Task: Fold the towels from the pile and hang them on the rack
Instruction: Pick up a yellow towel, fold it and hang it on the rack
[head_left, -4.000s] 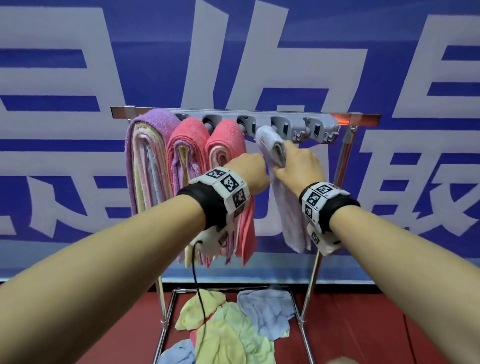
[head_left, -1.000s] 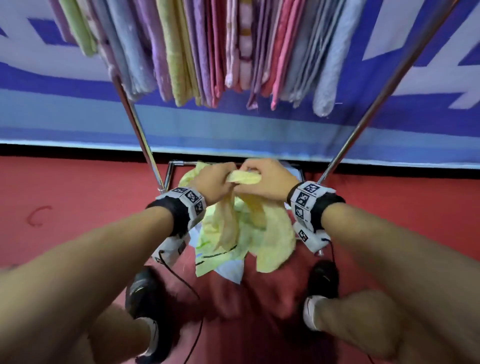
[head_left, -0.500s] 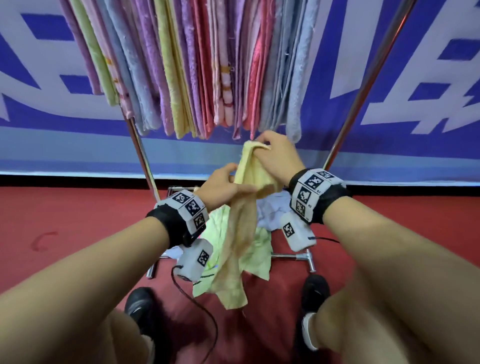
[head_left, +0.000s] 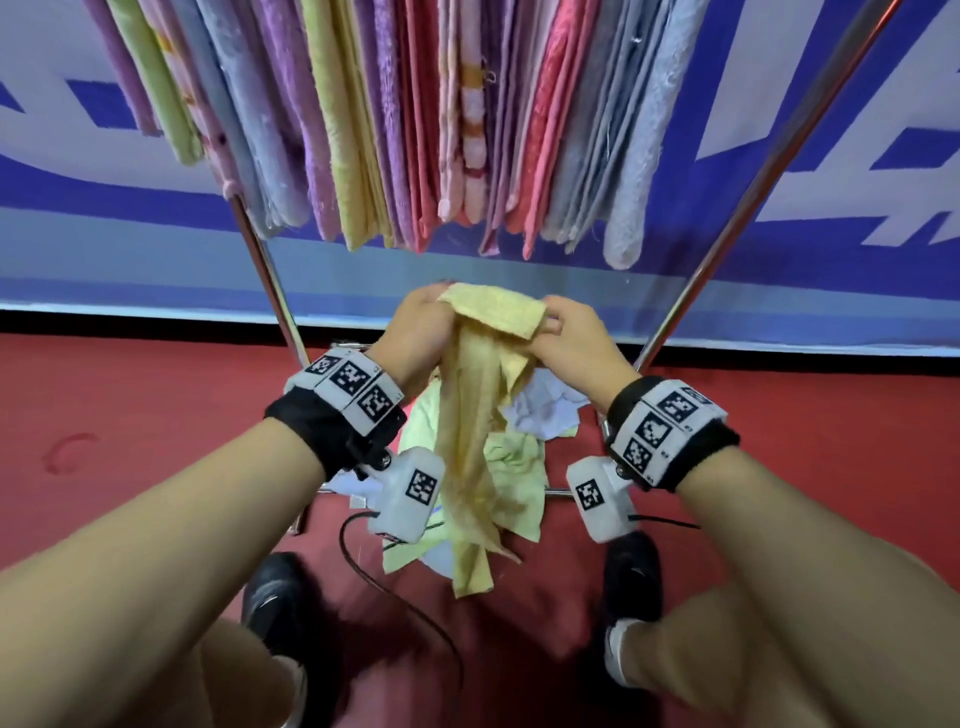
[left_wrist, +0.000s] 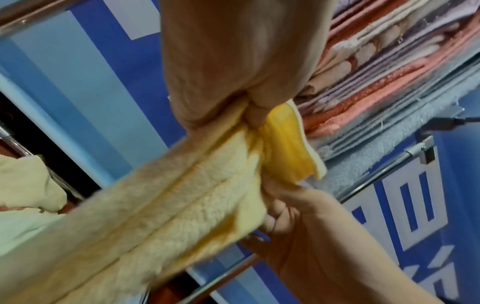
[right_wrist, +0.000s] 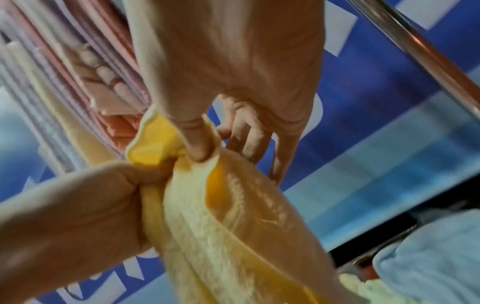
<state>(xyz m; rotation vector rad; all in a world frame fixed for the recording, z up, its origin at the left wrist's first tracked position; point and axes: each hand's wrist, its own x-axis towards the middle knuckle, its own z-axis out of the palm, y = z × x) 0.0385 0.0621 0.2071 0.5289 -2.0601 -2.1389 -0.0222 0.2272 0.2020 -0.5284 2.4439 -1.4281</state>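
Note:
A yellow towel (head_left: 470, 457) hangs bunched from both hands over the floor pile (head_left: 519, 462). My left hand (head_left: 441, 309) grips its top edge at the left, and my right hand (head_left: 545, 325) pinches the same edge at the right, a short flat strip stretched between them. The left wrist view shows the left hand (left_wrist: 254, 117) clenched on the gathered yellow towel (left_wrist: 182, 205). In the right wrist view the right hand (right_wrist: 218, 150) pinches the yellow towel (right_wrist: 233, 226) between thumb and fingers. Several folded towels (head_left: 415, 130) hang on the rack above.
The rack's slanted metal poles (head_left: 267, 275) (head_left: 753, 176) flank my hands. Pale green and white-blue towels lie in the pile on the rack's base bars. My two shoes (head_left: 270, 603) (head_left: 631, 577) stand on the red floor. A black cable (head_left: 405, 597) trails below.
After hanging a pale towel, the hands dropped to the pile and lifted the yellow towel. The left hand has now come up beside the right at the top edge.

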